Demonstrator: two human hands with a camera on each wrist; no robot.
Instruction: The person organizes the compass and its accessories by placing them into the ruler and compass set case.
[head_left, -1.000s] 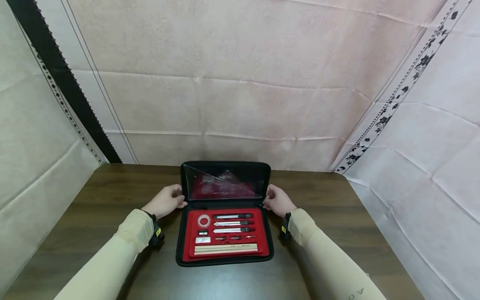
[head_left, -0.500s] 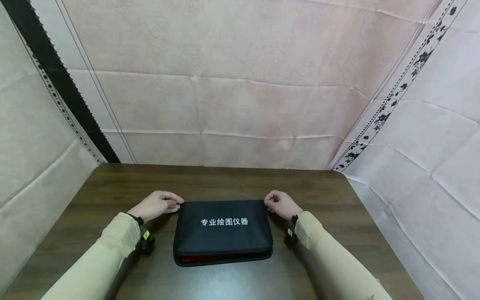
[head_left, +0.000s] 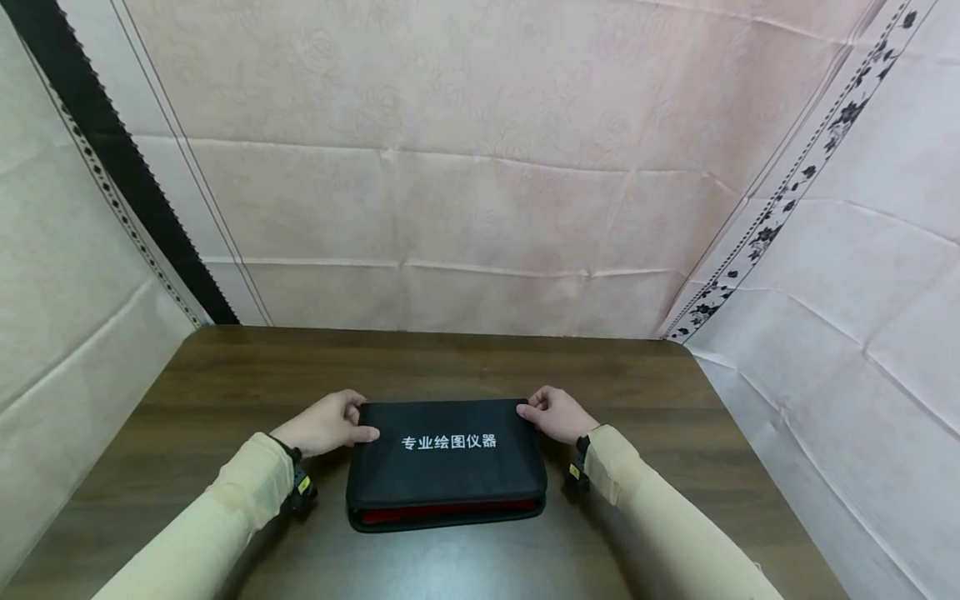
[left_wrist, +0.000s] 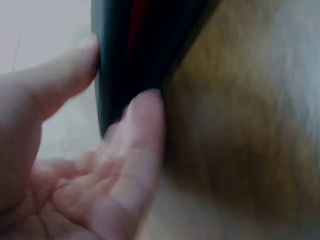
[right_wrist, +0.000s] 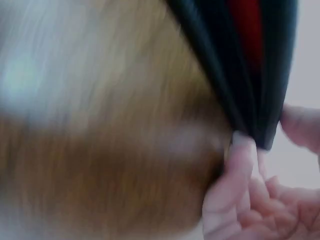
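Observation:
A black drawing instrument case (head_left: 450,475) with white Chinese lettering lies on the table in the head view. Its cover is folded down, but a gap along the near side shows red inside. My left hand (head_left: 326,423) grips the far left corner, thumb on top of the cover. At the far right corner, my right hand (head_left: 558,414) holds the case the same way. In the left wrist view the thumb (left_wrist: 75,70) presses the cover while fingers (left_wrist: 145,135) reach the lower edge. The right wrist view shows fingers (right_wrist: 230,175) at the case's bottom corner. The instruments inside are hidden.
The brown wooden table (head_left: 247,367) extends around the case on all sides. Pale patterned cloth (head_left: 480,208) hangs behind it, with more white cloth (head_left: 855,400) at the right side and at the left. Both wrists wear black straps with small devices.
The case stood open a second ago, showing compasses and pencils on red; its cover has since swung down towards me. Both thumbs have moved onto the cover's far corners.

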